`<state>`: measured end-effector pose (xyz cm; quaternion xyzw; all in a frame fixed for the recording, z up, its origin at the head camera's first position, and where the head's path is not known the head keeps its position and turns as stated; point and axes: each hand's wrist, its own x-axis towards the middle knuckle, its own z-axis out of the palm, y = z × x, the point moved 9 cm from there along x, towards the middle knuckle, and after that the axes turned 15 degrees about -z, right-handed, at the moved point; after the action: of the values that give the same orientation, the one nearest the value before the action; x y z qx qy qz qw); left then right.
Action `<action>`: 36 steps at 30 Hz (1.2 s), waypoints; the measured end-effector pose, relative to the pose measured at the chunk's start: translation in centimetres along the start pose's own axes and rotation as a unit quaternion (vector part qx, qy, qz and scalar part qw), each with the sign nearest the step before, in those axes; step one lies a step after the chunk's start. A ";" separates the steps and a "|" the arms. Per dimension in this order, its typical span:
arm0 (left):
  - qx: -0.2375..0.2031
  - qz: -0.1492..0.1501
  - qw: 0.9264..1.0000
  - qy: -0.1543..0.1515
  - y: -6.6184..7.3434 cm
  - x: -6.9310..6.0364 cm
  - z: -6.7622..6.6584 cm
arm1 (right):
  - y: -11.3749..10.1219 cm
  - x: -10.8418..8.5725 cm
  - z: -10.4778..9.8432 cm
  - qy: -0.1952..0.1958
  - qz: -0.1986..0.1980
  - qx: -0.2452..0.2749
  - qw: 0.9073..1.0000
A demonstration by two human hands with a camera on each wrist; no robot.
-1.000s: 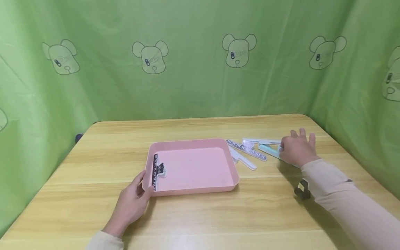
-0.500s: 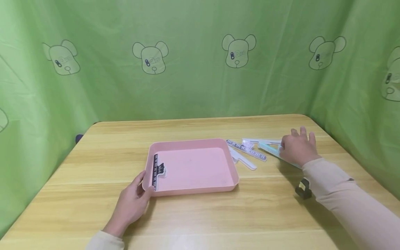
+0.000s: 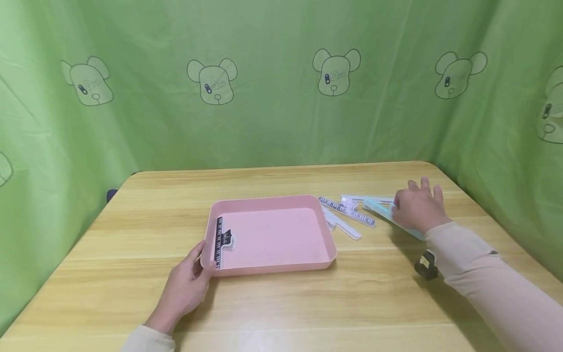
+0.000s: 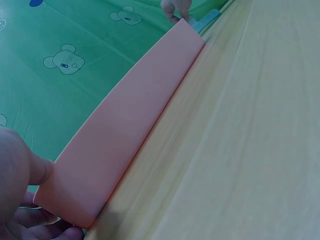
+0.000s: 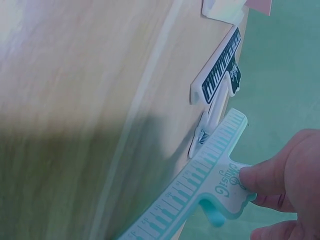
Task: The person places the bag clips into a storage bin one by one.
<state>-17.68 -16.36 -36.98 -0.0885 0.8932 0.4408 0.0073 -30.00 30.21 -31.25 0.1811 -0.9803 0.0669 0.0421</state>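
Observation:
My right hand pinches the handle of a mint-green music clip printed with piano keys; its thumb lies on the handle's lettered face. In the right wrist view, this long clip slants beside the table surface. At the front left corner of a pink tray, my left hand grips the wall between thumb and fingers. A black-and-white piano-key clip lies inside the tray along its left side. Right of the tray, a keyboard-patterned clip and a white clip lie close together.
Another white clip lies behind the mint-green one. The wooden table is backed by a green curtain with bear drawings. A black wrist device hangs below the right sleeve.
The mint-green clip has turned slightly in my right hand, so more of it shows. My left hand and the tray stay where they were.

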 end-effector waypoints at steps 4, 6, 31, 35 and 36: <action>0.000 -0.002 1.000 -0.002 0.0 0.1 0.1 | -0.1 0.1 -0.1 -0.002 0.000 0.004 1.000; -0.001 -0.002 1.000 -0.002 0.0 0.2 0.2 | -0.1 0.1 -0.2 -0.003 -0.001 0.006 1.000; -0.013 -0.009 1.000 -0.005 0.2 0.2 0.1 | -0.3 -0.3 -1.2 -0.019 0.004 0.036 0.999; -0.023 -0.013 1.000 -0.004 0.1 0.2 0.1 | -0.4 -0.5 -1.1 -0.018 0.000 0.046 0.999; -0.029 -0.014 0.999 -0.005 0.0 0.2 0.1 | -0.4 -0.5 -1.1 -0.017 -0.001 0.046 0.999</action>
<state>-17.91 -16.27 -37.04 -0.0989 0.8785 0.4671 0.0155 -29.31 30.15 -30.16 0.1846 -0.9766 0.1092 0.0173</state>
